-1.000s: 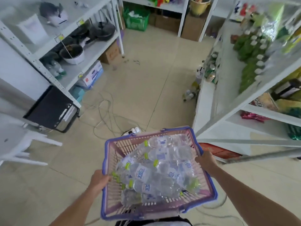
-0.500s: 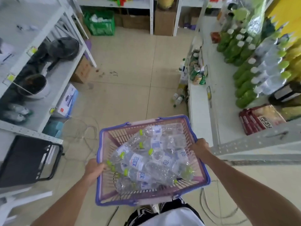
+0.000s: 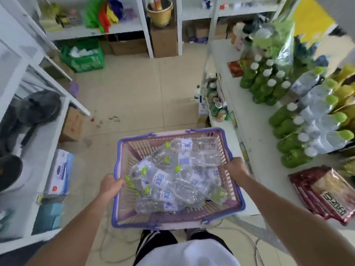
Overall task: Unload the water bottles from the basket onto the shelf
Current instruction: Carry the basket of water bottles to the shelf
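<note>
Fingers of the left hand (image 3: 111, 186) are wrapping over the left rim of the basket (image 3: 237, 191), clamped on it, while the right hand (image 3: 235, 167) is gripping the right rim the same way, its fingers curled over the purple edge. Both arms are reaching forward, holding the basket up in front of the person, above the tiled floor (image 3: 134, 89). Water bottles (image 3: 172, 179) are lying heaped inside it, clear with green caps and blue-and-white labels, pointing every which way. Just right of the basket the white shelf (image 3: 255, 135) is running alongside, the basket's right rim sitting close against its front edge. On that shelf, a row of standing water bottles with green caps (image 3: 322, 120) is lining up beside green drink bottles (image 3: 269, 87) with white caps. Nearer the person, a red packet (image 3: 322, 194) is lying flat on the same shelf. Across the aisle on the left, another shelf is carrying dark pans (image 3: 36, 110).
</note>
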